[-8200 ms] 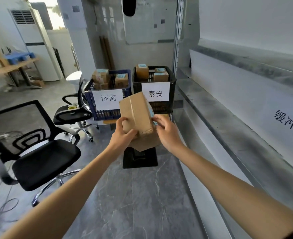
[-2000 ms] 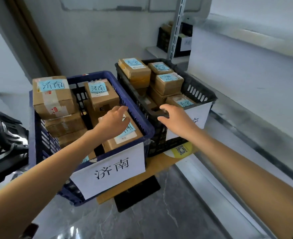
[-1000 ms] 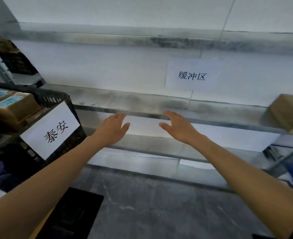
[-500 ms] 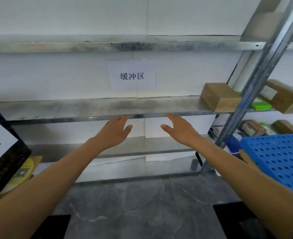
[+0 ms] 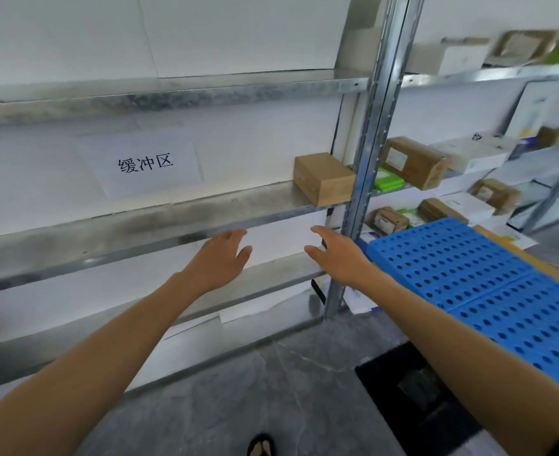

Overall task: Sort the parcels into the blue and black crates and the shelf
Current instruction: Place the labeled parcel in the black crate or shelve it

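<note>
Left grip: fingers straight and slightly spread, holding nothing, palm turned inward, raised in front of the front edge of the metal shelf; contact with that edge cannot be confirmed. Right grip: fingers relaxed and apart, holding nothing, palm facing the left grip, level with it and near it, with a clear gap between the two. Both forearms are bare and extend forward from the lower corners of the view. One brown cardboard parcel stands on the shelf at its right end, just beside the upright post, above the right grip and apart from it. A white paper sign with three printed black characters is fixed to the wall behind the shelf, left of the parcel. Right of the post, further shelves carry more brown boxes, white boxes and green packs; the upper ones are blurred. A blue perforated plastic panel lies flat to the right of the right forearm, in front of those shelves. A dark mat lies on the grey stone floor beneath the right forearm. A foot in a dark sandal shows at the bottom edge
</note>
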